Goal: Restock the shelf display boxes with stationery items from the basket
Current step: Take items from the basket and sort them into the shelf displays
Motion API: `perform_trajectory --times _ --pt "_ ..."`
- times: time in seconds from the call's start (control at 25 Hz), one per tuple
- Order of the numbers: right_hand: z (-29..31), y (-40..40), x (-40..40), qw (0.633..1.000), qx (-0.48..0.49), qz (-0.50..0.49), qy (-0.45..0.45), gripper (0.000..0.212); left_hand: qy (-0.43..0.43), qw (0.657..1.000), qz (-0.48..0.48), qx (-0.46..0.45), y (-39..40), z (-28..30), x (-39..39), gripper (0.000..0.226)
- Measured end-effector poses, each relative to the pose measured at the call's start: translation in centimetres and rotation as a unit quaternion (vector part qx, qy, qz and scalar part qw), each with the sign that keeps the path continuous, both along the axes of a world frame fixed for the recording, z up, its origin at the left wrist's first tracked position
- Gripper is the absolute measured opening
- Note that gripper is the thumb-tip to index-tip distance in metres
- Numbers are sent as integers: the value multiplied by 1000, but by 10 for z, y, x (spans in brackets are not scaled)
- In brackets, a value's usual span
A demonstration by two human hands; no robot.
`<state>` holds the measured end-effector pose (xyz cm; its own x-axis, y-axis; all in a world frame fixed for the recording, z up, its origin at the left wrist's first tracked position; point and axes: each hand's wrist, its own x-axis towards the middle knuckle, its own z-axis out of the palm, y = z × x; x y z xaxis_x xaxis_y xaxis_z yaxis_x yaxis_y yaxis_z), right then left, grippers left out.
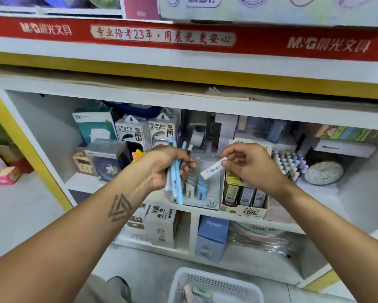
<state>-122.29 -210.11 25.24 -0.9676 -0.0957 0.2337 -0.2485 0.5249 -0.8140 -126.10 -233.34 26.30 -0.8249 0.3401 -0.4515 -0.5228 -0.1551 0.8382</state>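
Note:
My left hand grips a bunch of pale blue and white pens, held upright in front of the shelf. My right hand pinches a slim white lead case with small print, tilted, just above the display boxes. Below the hands stand a clear display box marked 2B with small blue and white packs, and a cardboard display box of pencil-lead packs marked 0.7. The white plastic basket sits on the floor at the bottom, with a few stationery items inside.
Power bank boxes and other boxed goods line the back of the shelf. A rack of pastel markers and a round clock stand to the right. Boxes fill the lower shelf. A red shelf banner runs overhead.

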Motion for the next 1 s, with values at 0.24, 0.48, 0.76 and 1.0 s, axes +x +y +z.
perform_trajectory --times 0.24,0.48,0.76,1.0 --pt "-1 -9 2 1000 0 5 -21 18 2 1000 6 5 -19 6 3 12" --pt "13 -17 11 998 -29 38 -43 14 2 1000 4 13 -27 9 8 12" --pt "16 -32 6 999 20 41 -28 19 1 1000 5 22 -33 12 10 13" --pt "19 -37 -22 995 88 -50 22 10 -5 1000 9 19 -33 11 7 13"
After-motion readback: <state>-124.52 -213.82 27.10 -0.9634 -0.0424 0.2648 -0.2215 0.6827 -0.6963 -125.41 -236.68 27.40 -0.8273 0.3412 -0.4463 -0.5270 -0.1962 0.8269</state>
